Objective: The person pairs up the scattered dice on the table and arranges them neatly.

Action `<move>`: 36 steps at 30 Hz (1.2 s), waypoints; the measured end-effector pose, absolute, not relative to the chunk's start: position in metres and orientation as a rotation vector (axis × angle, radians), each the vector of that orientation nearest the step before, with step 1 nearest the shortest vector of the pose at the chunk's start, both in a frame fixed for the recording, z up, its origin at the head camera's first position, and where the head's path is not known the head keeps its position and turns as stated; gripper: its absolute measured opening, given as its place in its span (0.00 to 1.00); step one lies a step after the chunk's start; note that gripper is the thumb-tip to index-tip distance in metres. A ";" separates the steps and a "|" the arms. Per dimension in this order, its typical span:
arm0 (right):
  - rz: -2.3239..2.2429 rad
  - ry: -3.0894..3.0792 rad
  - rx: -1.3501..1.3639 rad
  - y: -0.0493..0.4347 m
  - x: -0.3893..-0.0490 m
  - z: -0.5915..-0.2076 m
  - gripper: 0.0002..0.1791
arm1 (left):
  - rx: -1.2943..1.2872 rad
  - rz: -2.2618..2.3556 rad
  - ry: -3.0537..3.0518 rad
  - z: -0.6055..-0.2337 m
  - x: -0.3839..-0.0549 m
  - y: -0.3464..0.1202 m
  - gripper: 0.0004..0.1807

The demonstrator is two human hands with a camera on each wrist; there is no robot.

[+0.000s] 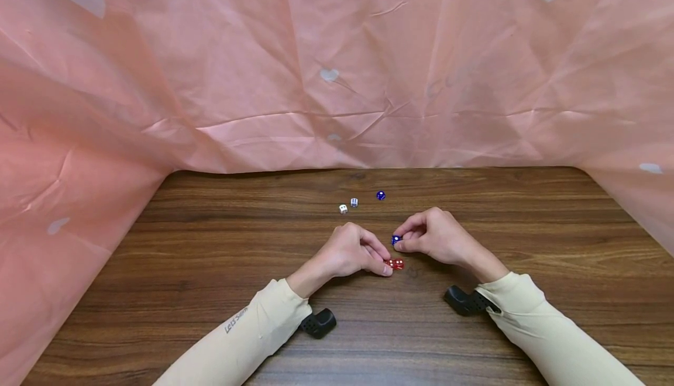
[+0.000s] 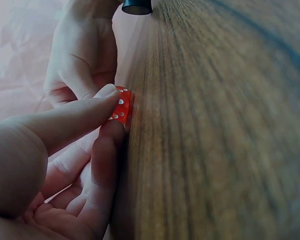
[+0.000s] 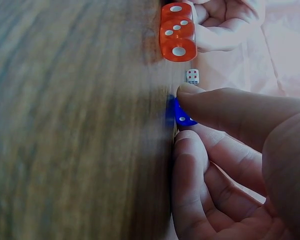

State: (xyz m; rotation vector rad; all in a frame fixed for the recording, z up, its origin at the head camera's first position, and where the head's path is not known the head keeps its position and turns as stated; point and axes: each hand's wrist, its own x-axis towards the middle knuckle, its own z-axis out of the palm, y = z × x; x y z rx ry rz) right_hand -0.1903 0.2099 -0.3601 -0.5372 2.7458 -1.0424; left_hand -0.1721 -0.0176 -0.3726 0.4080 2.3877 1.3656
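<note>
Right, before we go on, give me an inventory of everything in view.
Table: one, brown wood grain, under the hands
Curtain: pink with pale hearts, behind and beside the table
White dice: two, white, on the table beyond the hands
Loose blue die: one, blue, right of the white dice in the head view
Held blue die: one, blue, pinched by the right hand
Red dice: at least two, red, at the left hand's fingers; partly hidden
Wrist devices: two, black, one per wrist
Sleeves: two, cream, on the forearms
Left hand: one, bare, at the red dice
Right hand: one, bare, at the held blue die
</note>
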 end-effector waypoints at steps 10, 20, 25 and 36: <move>-1.034 2.734 -0.537 0.209 -0.190 -0.359 0.09 | 0.362 1.480 2.278 -0.373 -0.174 -0.020 0.09; -1.050 2.721 -0.509 0.207 -0.188 -0.359 0.09 | 0.403 1.593 2.379 -0.364 -0.179 -0.021 0.08; -1.052 2.729 -0.513 0.207 -0.189 -0.358 0.09 | 0.376 1.629 2.507 -0.359 -0.188 -0.022 0.11; -1.073 2.721 -0.510 0.207 -0.188 -0.359 0.09 | 0.325 1.637 2.674 -0.355 -0.212 -0.018 0.12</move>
